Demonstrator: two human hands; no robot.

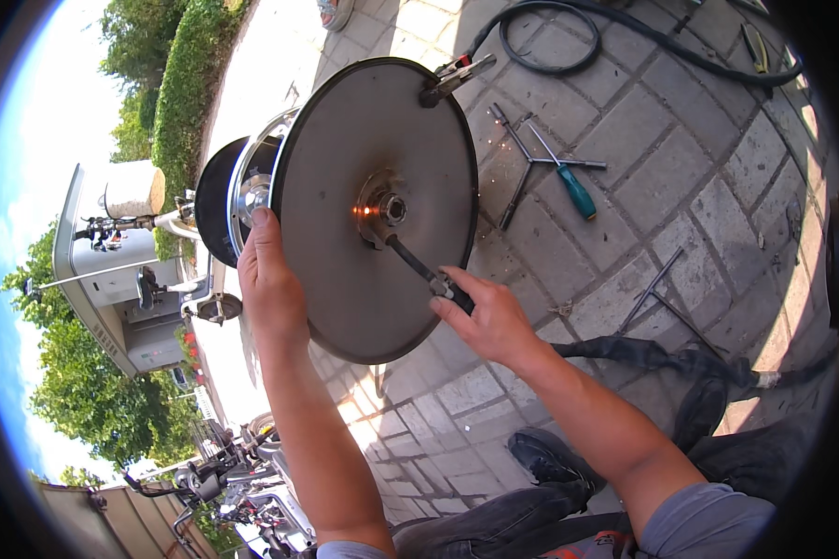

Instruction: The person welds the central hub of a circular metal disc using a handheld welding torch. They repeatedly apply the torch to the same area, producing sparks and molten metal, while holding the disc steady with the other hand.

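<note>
A large grey metal disc (pixel 331 140) with a dark rim stands tilted in front of me. My left hand (pixel 275 284) grips its left edge, thumb up beside a shiny hub (pixel 254 196) behind it; the fingers are mostly hidden. In my right hand (pixel 488 315) is a welding torch (pixel 410 256), its bent neck reaching to the disc's middle. Orange light glows there, left of a hex-shaped metal piece (pixel 393 209), and the metal around it is scorched. Clamped to the upper right rim is a metal ground clamp (pixel 452 82) with a cable.
Right of the disc, a three-armed wrench (pixel 529 163) and a teal-handled screwdriver (pixel 576 191) lie on paving. Another three-armed tool (pixel 655 291) lies nearer. Black cable (pixel 550 69) coils at the top; a dark hose (pixel 653 356) runs by my shoes (pixel 550 456). Motorcycles (pixel 261 494) stand lower left.
</note>
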